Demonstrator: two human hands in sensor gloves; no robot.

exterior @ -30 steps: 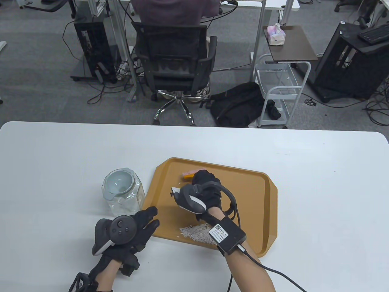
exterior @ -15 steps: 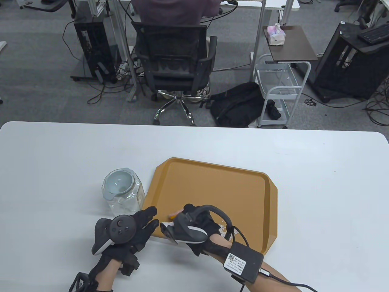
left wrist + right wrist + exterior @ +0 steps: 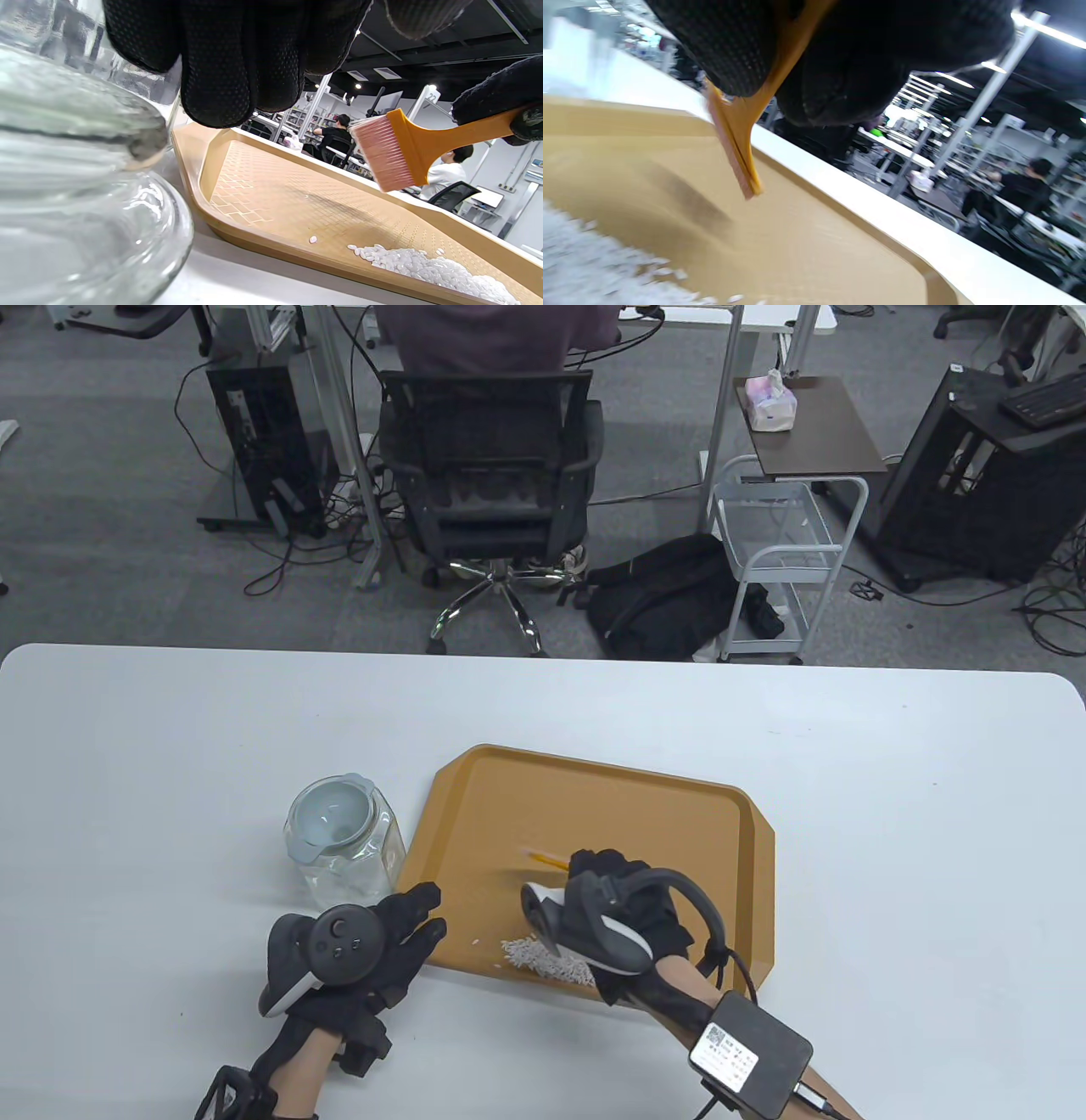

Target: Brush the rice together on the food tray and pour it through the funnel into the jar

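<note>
A gloved right hand (image 3: 619, 912) is gripping the orange handle of a small brush (image 3: 398, 148) and holding it lifted just above the floor of a tan food tray (image 3: 679, 831) at the lower centre of the table view, its pink bristles clear of the surface in the left wrist view. The rice (image 3: 543, 957) is lying heaped in one band along the tray's near edge, beside the right hand, with only a grain or two (image 3: 313, 239) sitting apart from it, which suggests the gathering is nearly finished. The left hand (image 3: 382, 942) is resting on the white table (image 3: 170, 746) at the tray's lower left corner, fingers straight and relaxed, gripping nothing; whether it touches the rim cannot be told. Just left of the tray, the glass jar (image 3: 344, 848) is standing upright with the pale funnel (image 3: 333, 814) seated in its mouth. No rice is plainly visible inside the jar, so lifting the tray and pouring appears to be the step left.
</note>
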